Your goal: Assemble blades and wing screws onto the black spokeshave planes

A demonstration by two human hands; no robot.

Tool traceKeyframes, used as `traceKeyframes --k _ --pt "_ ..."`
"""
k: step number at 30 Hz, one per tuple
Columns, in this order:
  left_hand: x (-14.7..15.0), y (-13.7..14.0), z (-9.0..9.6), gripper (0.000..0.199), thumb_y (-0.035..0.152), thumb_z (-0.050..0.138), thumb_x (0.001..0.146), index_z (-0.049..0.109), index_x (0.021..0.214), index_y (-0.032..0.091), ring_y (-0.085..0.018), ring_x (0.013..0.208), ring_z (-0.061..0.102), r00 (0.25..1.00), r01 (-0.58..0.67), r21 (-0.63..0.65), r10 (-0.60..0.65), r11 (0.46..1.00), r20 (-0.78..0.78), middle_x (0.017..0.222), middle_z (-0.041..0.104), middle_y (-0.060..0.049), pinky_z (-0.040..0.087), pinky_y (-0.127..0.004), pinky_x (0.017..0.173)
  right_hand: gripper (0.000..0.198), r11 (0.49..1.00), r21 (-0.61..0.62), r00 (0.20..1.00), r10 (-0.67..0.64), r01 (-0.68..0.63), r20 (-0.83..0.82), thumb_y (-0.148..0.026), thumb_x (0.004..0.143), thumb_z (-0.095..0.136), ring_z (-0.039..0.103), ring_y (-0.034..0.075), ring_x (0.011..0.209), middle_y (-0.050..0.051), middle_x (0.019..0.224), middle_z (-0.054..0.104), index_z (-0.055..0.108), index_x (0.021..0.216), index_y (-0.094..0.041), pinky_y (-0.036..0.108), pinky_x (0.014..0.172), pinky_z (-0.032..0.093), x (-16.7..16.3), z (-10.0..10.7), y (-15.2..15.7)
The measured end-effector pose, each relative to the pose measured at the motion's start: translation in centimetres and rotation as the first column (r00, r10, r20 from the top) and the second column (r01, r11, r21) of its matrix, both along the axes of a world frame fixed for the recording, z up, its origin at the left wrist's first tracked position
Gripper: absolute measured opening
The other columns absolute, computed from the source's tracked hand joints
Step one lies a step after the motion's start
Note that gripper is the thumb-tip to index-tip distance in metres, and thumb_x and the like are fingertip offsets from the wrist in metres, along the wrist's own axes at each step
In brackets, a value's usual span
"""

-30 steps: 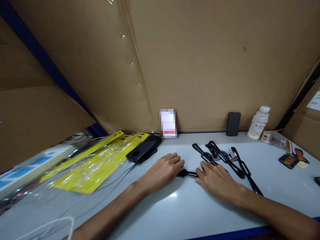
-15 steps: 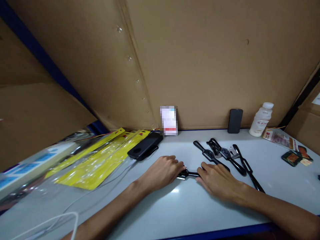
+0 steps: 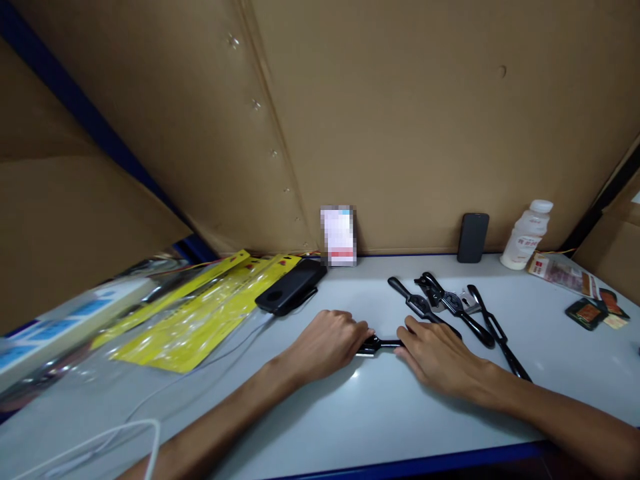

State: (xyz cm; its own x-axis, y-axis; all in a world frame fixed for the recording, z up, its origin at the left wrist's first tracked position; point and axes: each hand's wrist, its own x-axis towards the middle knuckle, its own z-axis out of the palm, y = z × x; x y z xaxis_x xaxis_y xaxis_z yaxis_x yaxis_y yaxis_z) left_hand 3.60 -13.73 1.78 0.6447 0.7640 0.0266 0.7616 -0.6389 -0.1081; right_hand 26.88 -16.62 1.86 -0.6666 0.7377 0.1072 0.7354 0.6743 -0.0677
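Between my hands, low over the light table [image 3: 320,427], is a black spokeshave [image 3: 383,344] with a bright metal edge at its middle. My left hand [image 3: 333,340] is closed around its left part and hides that end. My right hand [image 3: 435,350] grips the right handle, fingers curled over it. Just beyond my right hand lie another black spokeshave [image 3: 419,305], a second one [image 3: 456,305] crossing loose metal parts [image 3: 470,300], and a black spokeshave body [image 3: 496,328] with an open slot.
Yellow plastic packages [image 3: 200,320] and a white power strip [image 3: 75,317] lie left, near a black power bank [image 3: 290,287] with a white cable [image 3: 150,400]. A lit screen [image 3: 339,235], a dark phone [image 3: 473,238] and a bottle [image 3: 527,235] stand along the cardboard wall [image 3: 400,133].
The view has shifted slightly. Both hands keep their hold on the spokeshave, which stays in nearly the same place.
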Motion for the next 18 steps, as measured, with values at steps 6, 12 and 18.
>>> traceKeyframes --k 6,12,18 --pt "-0.3 0.3 -0.5 0.041 0.031 0.04 0.105 0.062 0.073 0.018 -0.019 0.055 0.057 0.998 -0.024 0.014 0.023 1.0 0.064 0.062 0.062 -0.005 0.029 -0.03 0.055 0.021 0.998 -0.051 0.999 0.026 -0.025 0.028 -0.029 0.102 0.049 0.065 0.021 0.071 0.008 0.099 0.068 0.064 0.107 -0.015 0.033 0.061 0.042 -1.0 0.4 -1.1" --pt "-1.5 0.8 0.2 0.025 0.032 0.046 0.103 0.058 0.085 0.019 -0.021 0.079 0.058 0.964 0.106 0.021 -0.108 0.994 0.241 0.084 0.061 -0.005 0.041 -0.031 0.065 0.02 1.0 0.007 0.999 -0.01 0.01 0.046 -0.032 0.102 0.053 0.066 0.022 0.072 0.009 0.105 0.066 0.065 0.109 -0.018 0.033 0.061 0.041 -0.2 0.4 -0.2" --pt "-1.4 0.6 0.6 0.02 0.025 0.044 0.103 0.061 0.096 0.017 -0.023 0.087 0.054 0.937 0.173 0.01 -0.168 0.985 0.306 0.092 0.06 -0.007 0.048 -0.037 0.076 0.019 0.999 0.035 0.998 0.013 -0.015 0.06 -0.029 0.102 0.052 0.062 0.019 0.068 0.009 0.102 0.064 0.065 0.109 -0.018 0.032 0.059 0.04 0.4 0.2 0.2"
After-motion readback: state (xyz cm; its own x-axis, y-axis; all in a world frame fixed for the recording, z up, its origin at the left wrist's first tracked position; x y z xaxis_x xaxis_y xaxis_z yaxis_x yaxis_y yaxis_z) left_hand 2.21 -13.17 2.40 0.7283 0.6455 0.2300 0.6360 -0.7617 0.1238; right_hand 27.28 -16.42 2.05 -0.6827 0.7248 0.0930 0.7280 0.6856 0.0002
